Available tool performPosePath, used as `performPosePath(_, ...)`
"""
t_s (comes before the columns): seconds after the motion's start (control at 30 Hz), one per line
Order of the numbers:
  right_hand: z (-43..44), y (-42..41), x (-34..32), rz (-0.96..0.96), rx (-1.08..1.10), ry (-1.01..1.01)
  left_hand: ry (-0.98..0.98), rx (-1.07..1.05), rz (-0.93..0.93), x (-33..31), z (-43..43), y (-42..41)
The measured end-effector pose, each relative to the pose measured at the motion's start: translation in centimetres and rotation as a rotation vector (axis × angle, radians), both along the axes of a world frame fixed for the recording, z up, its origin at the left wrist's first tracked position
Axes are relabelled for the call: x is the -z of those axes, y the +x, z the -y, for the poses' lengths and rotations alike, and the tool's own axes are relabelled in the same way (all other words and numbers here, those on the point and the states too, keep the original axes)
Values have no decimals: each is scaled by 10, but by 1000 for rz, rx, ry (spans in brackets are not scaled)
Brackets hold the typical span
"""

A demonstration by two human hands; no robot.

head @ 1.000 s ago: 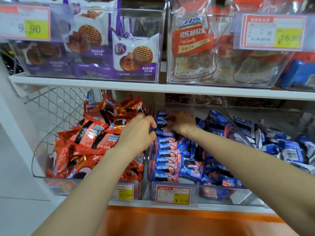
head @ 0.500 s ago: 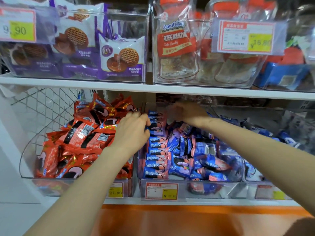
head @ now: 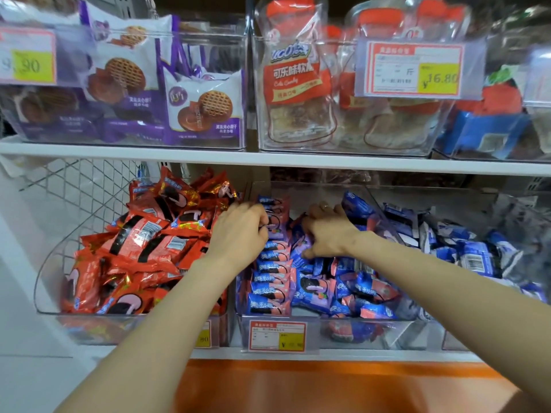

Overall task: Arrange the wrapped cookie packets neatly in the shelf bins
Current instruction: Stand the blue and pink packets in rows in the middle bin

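- A person's left hand (head: 238, 231) curls its fingers round the rear of a neat upright row of glossy blue cookie packets (head: 269, 275), which lines the left wall of the clear plastic middle bin (head: 402, 335) on the lower shelf (head: 357, 354).
- The right hand (head: 328, 234), fingers bent, grips crinkled loose packets of the same blue heaped beside the row.
- Shiny red foil packets (head: 143, 248) lie jumbled in the curved-sided neighbouring bin (head: 47, 275).
- A red-bordered price tag (head: 277, 335) fronts the middle bin.
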State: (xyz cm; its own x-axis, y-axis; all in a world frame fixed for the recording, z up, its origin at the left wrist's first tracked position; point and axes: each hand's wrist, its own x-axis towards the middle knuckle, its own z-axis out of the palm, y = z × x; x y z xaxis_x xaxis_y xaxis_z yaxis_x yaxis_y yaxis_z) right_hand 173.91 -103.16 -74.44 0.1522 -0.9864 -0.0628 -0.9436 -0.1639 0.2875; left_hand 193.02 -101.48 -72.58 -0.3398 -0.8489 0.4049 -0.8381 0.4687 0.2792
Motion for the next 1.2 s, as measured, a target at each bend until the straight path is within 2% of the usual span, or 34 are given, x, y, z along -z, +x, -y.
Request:
performPosePath(0.13, -11, -3, -4, 20, -25, -27, -9, 11, -8, 2, 4, 3)
performPosePath(0.23, -22, -15, -13, 137, -24, -112, -11, 50, -16, 2, 3, 3)
performPosePath(0.33, -35, -27, -29, 423, -17, -131, 9, 112, -159, 0, 1, 0)
performPosePath(0.4, -43, -32, -35, 751, -13, -77, 67, 141, -309, -3, -3, -6)
performPosePath(0.5, -53, -32, -32, 1206, -47, 12, 385, 189, -520, -7, -12, -18)
performPosePath(0.57, -56, -27, -27, 1307, -74, 54, 535, 222, -588, -6, -15, -25)
performPosePath(0.73, -65, -17, -27, 1503, -42, 76, 455, 219, -566, -3, -14, -24)
performPosePath(0.8, -65, -14, -28, 1488, 23, 55, 432, 230, -566, -4, -15, -21)
performPosePath(0.87, -57, -12, -30, 1402, 74, -34, 329, 199, -519, -8, -15, -16)
performPosePath(0.97, -33, -9, -35, 1229, 155, -160, 143, 50, -522, -16, -9, 3)
performPosePath(1.1, -3, 20, -17, 979, 148, -76, 27, -97, -484, -17, -1, 26)
performPosePath(1.2, 13, 39, 4, 910, 154, -96, 23, -112, -446, -14, -2, 34)
